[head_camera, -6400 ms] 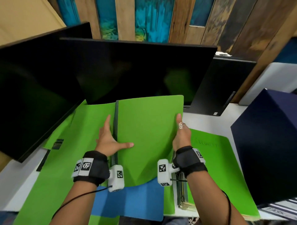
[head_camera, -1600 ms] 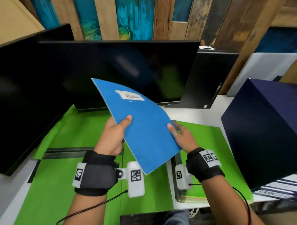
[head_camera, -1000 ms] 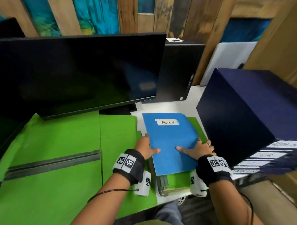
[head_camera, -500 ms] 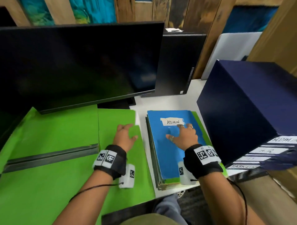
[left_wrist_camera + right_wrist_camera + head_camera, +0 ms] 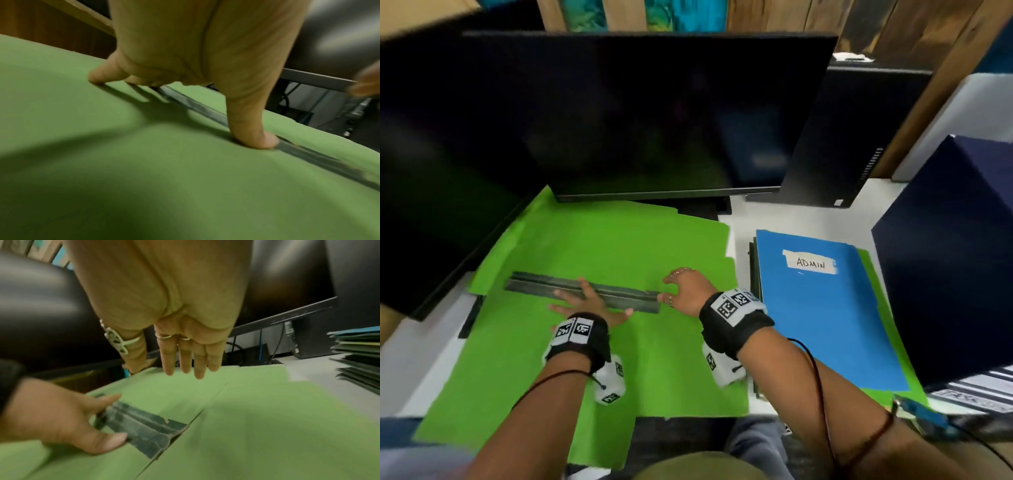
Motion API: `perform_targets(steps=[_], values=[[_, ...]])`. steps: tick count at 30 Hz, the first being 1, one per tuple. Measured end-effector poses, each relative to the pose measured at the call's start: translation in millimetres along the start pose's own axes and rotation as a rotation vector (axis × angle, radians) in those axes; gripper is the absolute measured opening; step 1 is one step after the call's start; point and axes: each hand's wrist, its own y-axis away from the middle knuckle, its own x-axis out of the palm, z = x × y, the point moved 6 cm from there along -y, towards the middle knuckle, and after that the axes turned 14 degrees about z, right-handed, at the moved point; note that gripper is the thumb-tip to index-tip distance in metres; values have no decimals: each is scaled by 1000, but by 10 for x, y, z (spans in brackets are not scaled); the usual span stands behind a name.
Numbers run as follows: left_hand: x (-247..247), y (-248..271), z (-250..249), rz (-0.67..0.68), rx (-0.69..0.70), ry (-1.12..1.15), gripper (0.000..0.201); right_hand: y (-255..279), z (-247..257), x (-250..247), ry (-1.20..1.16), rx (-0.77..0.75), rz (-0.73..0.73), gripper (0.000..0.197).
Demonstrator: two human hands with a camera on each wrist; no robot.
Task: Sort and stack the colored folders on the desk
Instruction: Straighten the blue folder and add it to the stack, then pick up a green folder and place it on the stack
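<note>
Closest to me on my feed is the open green folder (image 5: 571, 359), one big one spread flat across the desk (image 5: 753, 216) with its dark grey spine strip (image 5: 585, 291) running sideways through the middle. A second green sheet (image 5: 688, 253) overlaps its right side; can't tell if that's a separate folder or a flap.

My left hand (image 5: 589, 305) is flat on the green folder, fingers straight and spread, thumb (image 5: 252, 139) pressed down right at the edge of the spine strip. It isn't gripping anything. My right hand (image 5: 686, 289) is just beside the strip's right end, fingers (image 5: 185, 363) straight and loosely together, hovering over the green card. From the right wrist cam it looks like it's holding nothing. I count three rings on it.

Off to the right there's one stack of folders (image 5: 755, 308), with one blue folder (image 5: 825, 318) on top, a white label reading ADMIN, and a green one peeking out underneath. Too many thin edges to count the rest.

Further back: two dark monitors (image 5: 654, 113), one black computer tower (image 5: 835, 137), and one navy box (image 5: 955, 260) on the right.
</note>
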Motion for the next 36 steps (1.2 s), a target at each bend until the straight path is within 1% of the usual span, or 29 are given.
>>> perform_targets(steps=[3,5,7,9,10,13,15,17,18,19,22,24,26,29,32,36], values=[[155,70,-87,70,145,-67,134,-222,71,132,133,-3,60,56],[228,117,-117,119,259,-101,139,-346,48,232,272,34,91,61],[281,140,-99,163,339,-141,142,-419,-35,355,350,95,129,63],[308,149,-28,190,366,-203,141,-429,-130,496,364,147,178,62],[307,136,16,197,367,-234,139,-429,-155,547,382,150,180,61],[247,99,116,214,360,-321,136,-416,-154,526,422,99,93,53],[219,108,149,229,360,-366,135,-438,-198,413,377,114,42,51],[218,113,183,233,372,-386,134,-467,-323,257,321,202,3,55],[221,111,199,228,379,-389,134,-469,-411,176,295,263,-10,60],[221,103,215,219,387,-389,134,-470,-507,110,275,330,-9,68],[230,91,252,188,409,-382,133,-467,-772,6,199,500,44,100],[233,86,257,186,415,-377,132,-468,-865,-28,113,557,55,117],[230,90,253,187,411,-374,131,-475,-883,-46,50,576,40,126],[222,97,252,183,405,-362,130,-473,-827,-75,-48,575,-21,122],[215,75,262,163,408,-340,131,-416,-775,-156,-158,593,-149,116],[207,48,278,155,408,-319,131,-300,-687,-254,-251,605,-315,100]])
